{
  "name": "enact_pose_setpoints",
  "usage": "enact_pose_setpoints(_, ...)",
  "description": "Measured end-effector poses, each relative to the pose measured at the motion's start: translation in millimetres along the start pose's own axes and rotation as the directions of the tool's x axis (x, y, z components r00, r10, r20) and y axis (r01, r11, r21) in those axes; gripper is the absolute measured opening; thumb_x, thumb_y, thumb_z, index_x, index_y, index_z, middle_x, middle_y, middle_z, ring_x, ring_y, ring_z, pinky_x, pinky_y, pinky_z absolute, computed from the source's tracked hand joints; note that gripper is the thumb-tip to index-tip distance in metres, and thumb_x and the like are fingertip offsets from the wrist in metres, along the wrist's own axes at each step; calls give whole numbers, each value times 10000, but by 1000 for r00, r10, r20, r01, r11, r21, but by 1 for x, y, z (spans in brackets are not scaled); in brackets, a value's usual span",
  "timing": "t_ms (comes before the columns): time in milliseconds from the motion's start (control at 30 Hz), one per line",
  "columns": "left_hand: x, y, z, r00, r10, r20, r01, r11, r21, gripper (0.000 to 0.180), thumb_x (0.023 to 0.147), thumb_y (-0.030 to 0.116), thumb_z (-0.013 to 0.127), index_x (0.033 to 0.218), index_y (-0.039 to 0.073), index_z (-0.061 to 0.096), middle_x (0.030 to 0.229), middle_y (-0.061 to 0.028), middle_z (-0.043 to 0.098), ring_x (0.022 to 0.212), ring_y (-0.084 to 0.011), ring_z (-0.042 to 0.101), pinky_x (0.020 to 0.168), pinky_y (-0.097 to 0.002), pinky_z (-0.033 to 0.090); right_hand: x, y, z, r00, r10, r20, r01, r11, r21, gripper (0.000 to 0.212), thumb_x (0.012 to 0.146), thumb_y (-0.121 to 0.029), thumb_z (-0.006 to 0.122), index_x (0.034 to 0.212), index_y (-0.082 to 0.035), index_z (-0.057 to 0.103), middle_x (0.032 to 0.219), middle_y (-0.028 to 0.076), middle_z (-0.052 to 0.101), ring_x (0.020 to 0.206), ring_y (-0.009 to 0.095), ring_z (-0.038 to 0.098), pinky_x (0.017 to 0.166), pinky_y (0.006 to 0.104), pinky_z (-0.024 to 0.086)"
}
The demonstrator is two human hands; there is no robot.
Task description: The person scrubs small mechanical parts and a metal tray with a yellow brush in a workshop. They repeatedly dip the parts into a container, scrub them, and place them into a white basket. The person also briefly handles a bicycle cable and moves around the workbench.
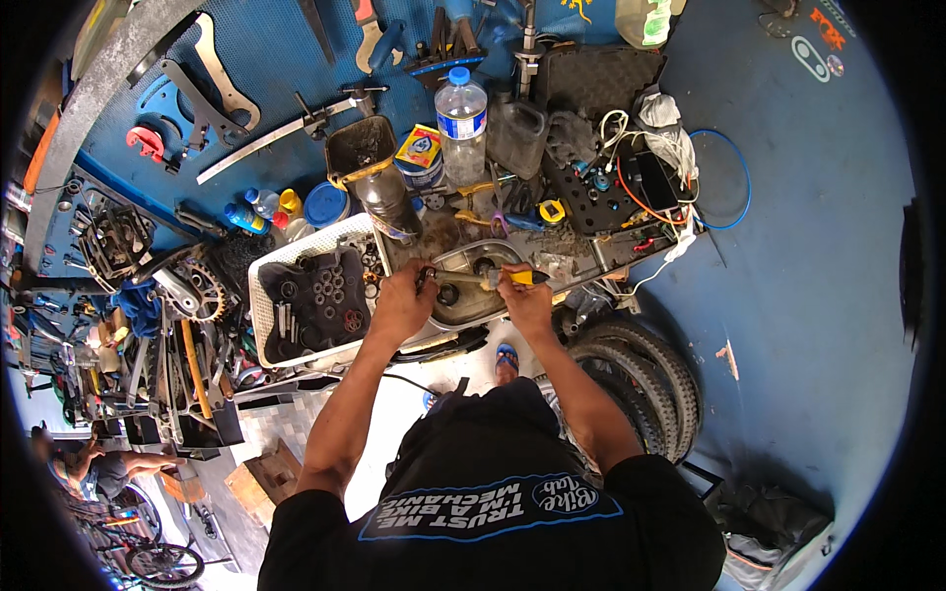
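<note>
Over the near side of a metal tray (463,322), my left hand (399,303) is closed, pinching a small dark ring-like part (426,279). My right hand (526,303) grips a tool with a yellow and black handle (529,278). Its front end points left toward the dark part; I cannot make out the tip. Inside the tray, a dark round part (447,295) lies between my hands, and another dark round piece (483,266) sits near the far wall.
Left of the tray stands a white basket (258,295) of rings and small metal parts. Behind are a clear bottle with a blue cap (461,128), a cut-open container (360,148) and a yellow tape measure (552,211). Bicycle tires (650,379) lean below the bench's right end.
</note>
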State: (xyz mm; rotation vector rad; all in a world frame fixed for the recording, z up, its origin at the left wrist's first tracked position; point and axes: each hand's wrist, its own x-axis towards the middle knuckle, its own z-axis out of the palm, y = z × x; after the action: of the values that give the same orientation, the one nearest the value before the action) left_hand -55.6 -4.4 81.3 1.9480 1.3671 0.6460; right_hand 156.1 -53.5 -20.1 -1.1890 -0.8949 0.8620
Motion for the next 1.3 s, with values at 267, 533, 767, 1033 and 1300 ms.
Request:
enact_pose_setpoints(267, -5, 3, -2, 999, -21, -41, 17, 996, -89, 252, 951, 107, 666, 1178, -2, 673, 826, -276, 703, 767, -425, 730, 713, -468, 552, 3, -3, -12, 998, -48, 29, 56, 931, -360, 175, 946, -58, 759, 1105, 12, 741, 877, 40, 759, 759, 37, 630, 661, 242, 511)
enact_pose_setpoints(533, -15, -5, -4, 995, -69, -66, 59, 989, -137, 232, 951, 91, 675, 1164, 0, 665, 902, -232, 733, 722, -336, 716, 695, -404, 543, 14, -6, -33, 997, 68, 31, -36, 804, -594, 210, 948, -190, 763, 1100, -46, 755, 780, 133, 768, 693, 213, 759, 637, 353, 573)
enact_pose_setpoints(767, -29, 6, -16, 1000, -3, 12, 4, 996, -90, 242, 931, 144, 774, 1115, 26, 670, 921, -186, 745, 778, -336, 712, 719, -411, 547, 20, -26, -56, 947, 167, 275, 85, 694, -715, 331, 913, -293, 826, 1137, -66, 736, 934, 143, 785, 800, 321, 767, 735, 418, 597)
enact_pose_setpoints(1033, -44, 4, -19, 947, 291, 133, -315, 920, 233, 240, 868, 114, 816, 1042, 59, 661, 832, -132, 725, 1031, -341, 641, 919, -473, 485, 39, -26, -59, 934, 265, 240, 2, 668, -744, 439, 914, -425, 817, 1150, -69, 714, 897, 155, 770, 808, 377, 763, 745, 424, 608)
enact_pose_setpoints(1300, -33, -7, -15, 824, 518, 231, -564, 708, 425, 156, 857, 66, 731, 993, 58, 655, 901, -93, 736, 1098, -284, 627, 964, -450, 461, 16, -61, 6, 854, 409, 323, -358, 911, -206, 463, 979, -483, 772, 956, -21, 744, 686, 21, 681, 588, 106, 678, 569, 277, 578)
